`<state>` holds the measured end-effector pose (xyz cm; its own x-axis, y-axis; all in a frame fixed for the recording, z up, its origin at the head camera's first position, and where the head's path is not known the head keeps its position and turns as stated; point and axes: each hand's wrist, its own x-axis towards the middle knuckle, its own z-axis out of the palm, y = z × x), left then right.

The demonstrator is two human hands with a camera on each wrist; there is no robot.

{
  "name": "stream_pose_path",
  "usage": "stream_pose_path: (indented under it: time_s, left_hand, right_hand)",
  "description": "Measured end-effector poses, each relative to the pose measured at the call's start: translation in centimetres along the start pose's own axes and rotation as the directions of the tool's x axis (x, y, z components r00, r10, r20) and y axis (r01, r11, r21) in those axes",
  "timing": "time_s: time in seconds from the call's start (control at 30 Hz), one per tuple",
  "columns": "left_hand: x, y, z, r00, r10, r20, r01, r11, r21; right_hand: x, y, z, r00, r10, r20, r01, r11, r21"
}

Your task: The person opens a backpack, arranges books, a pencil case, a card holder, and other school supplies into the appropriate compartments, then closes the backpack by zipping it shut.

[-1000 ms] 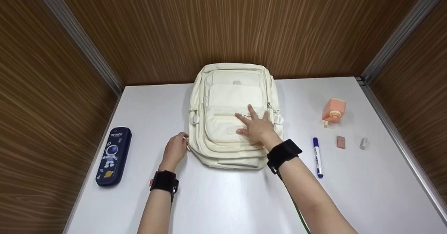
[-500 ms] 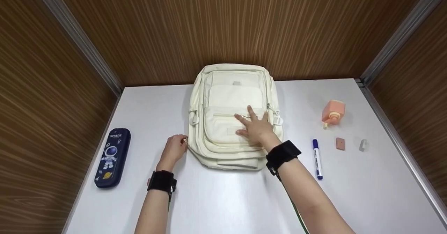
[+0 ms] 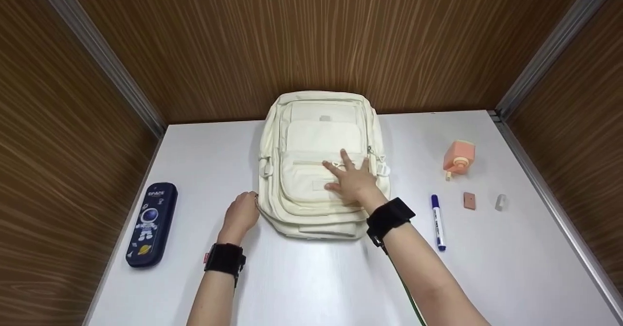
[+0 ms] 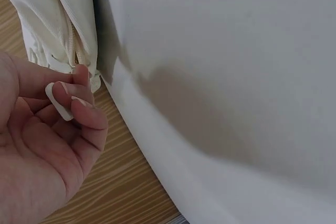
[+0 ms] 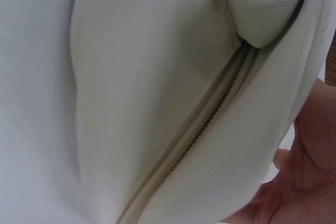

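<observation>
Bag (image 3: 323, 136), mid-frame | right hand (image 3: 355, 184), fingers spread over it, presumably as anchor | left hand (image 3: 242, 212), left of centre, clamped on tab (image 4: 55, 102)

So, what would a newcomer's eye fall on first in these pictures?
Probably the cream backpack, central on the white table, the right hand spread on its front, the left hand pinching a pale tab at its lower left. Next, perhaps, the navy astronaut pencil case at far left and the pink crank pencil sharpener at right.

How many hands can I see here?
2: the left hand pinches a pale tab at the left edge of the bag; the right hand lies spread on its front.
</observation>
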<state>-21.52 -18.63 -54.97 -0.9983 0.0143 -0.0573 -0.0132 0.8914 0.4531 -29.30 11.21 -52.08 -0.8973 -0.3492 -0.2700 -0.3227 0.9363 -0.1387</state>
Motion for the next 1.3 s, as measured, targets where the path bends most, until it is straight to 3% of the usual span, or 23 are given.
stream_pose_path:
  time_s: [0.4, 0.6, 0.93, 1.3]
  left_hand:
    - [-1.7, 0.1, -0.4, 0.998, -0.004, 0.069, -0.001, 0.997, 0.077]
    - [-2.7, 0.4, -0.3, 0.998, 0.005, 0.065, -0.012, 0.994, 0.110]
    - [-3.5, 1.8, -0.2, 0.995, -0.051, 0.091, 0.045, 0.997, 0.062]
    - [-3.8, 2.1, -0.2, 0.989, 0.008, 0.145, -0.010, 1.000, 0.015]
  right_hand:
    - [0.2, -0.4, 0.1, 1.000, 0.009, 0.024, -0.009, 1.000, -0.012]
    - [0.2, -0.2, 0.2, 1.000, 0.017, 0.020, -0.017, 1.000, -0.009]
    - [0.0, -0.3, 0.5, 1.000, 0.018, 0.021, -0.018, 1.000, -0.019]
    - [0.0, 0.1, 0.4, 1.000, 0.023, 0.000, -0.023, 1.000, -0.018]
